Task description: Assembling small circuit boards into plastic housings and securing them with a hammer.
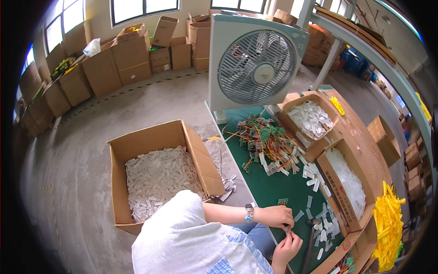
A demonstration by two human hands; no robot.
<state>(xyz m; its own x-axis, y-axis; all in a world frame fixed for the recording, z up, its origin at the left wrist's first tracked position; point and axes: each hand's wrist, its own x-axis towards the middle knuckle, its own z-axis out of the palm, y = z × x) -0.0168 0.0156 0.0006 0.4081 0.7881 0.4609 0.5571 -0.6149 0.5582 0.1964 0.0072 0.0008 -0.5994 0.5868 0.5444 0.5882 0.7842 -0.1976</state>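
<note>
We see both hands brought together over the near edge of the green counter (255, 185), their fingertips meeting on one small piece (287, 229), which is too small and too covered for us to tell its kind. The left hand (276, 216) comes in from the left, its bare forearm stretched nearly level across the view and its wrist, ringed by a watch (248, 208) and a beaded bracelet (248, 219), held almost straight. Its back is turned up toward us, and its fingers bend down and close on the piece from the far side. The right hand (288, 248) rises from the lower edge with its forearm mostly out of our sight; its fingers curl, and thumb and forefinger pinch at the same piece from the near side. Just beyond the left knuckles we find a small green circuit board (283, 201), and to the right of both hands a dark tool (314, 222) with a rounded head and a long handle. Clear plastic pieces (325, 228) lie scattered past it. Farther up the counter we see a heap of wired boards (269, 139) in front of a standing box fan (258, 64), well apart from the hands.
</note>
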